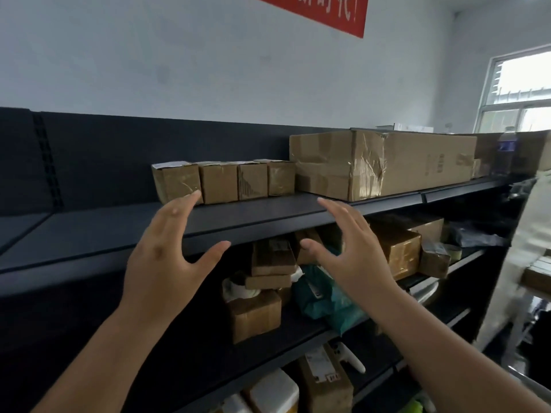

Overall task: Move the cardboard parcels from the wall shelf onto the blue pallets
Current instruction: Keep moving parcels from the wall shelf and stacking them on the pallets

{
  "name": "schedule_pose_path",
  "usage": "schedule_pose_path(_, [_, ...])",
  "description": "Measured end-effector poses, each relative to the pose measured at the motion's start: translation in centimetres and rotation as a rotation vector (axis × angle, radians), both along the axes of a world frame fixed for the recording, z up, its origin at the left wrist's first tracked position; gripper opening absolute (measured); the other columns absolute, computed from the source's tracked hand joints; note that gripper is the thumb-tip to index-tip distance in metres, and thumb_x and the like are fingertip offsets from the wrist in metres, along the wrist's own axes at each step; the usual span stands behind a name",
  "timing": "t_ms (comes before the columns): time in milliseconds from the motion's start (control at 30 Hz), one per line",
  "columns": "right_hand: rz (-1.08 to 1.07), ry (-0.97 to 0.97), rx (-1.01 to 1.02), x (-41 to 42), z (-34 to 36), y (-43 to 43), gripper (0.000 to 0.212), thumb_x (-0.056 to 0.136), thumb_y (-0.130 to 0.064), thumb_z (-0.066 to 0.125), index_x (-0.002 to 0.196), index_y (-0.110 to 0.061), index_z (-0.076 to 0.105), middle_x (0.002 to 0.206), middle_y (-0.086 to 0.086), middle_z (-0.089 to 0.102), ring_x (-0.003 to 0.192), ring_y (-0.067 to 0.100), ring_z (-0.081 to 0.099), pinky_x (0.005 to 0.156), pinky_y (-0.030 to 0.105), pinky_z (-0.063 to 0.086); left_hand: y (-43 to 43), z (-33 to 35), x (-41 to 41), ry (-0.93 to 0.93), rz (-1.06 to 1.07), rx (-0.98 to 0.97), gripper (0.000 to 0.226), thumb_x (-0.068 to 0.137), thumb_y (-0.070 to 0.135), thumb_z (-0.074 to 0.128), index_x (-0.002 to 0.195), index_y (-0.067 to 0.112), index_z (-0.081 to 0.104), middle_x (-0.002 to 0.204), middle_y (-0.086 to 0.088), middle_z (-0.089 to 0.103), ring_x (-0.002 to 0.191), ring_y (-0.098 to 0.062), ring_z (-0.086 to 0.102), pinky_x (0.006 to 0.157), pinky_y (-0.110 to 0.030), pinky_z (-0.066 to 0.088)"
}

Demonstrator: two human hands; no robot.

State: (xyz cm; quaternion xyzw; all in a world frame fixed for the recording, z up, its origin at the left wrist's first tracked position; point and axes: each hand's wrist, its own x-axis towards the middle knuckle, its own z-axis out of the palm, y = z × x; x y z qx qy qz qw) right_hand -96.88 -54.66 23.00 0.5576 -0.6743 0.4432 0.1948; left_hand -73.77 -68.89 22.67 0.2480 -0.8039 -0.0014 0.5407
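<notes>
As left hand (162, 262) hovers splayed, right hand (353, 257) mirrors.

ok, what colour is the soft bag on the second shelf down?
Teal green. The soft bag shows in the head view, the only one here.

A parcel storeroom: black metal wall shelving (89, 234) across mid-frame holds taped brown cardboard parcels (219, 183) and, lower centre, a teal plastic mailer bag (322, 299); a red printed banner (322, 13) hangs top centre.
</notes>
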Motion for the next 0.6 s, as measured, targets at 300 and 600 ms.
schedule_pose_path(300, [0.052, 0.046, -0.045, -7.8, 3.1, -6.5, 0.066, 0.085, -0.047, 0.065, 0.143, -0.031, 0.037, 0.141, -0.010, 0.043, 0.122, -0.004, 0.033, 0.099, 0.020, 0.027, -4.0, 3.0, -5.3, -0.042, 0.134, -0.082, 0.076, 0.082, 0.061, 0.060, 0.145, 0.024, 0.039, 0.142, 0.004, 0.047, 0.124, -0.016, 0.050, 0.083, -0.029, 0.046])
schedule_pose_path(600, [0.277, 0.117, -0.021, -10.2, 6.2, -15.0, 0.064, 0.086, -0.051, 0.062, 0.142, -0.035, 0.035, 0.144, -0.012, 0.041, 0.131, 0.006, 0.037, 0.104, 0.022, 0.032, -7.4, 5.5, -4.8, -0.035, 0.341, 0.006, 0.077, 0.078, 0.055, 0.068, 0.145, 0.032, 0.038, 0.142, 0.010, 0.045, 0.122, -0.012, 0.051, 0.084, -0.031, 0.048])
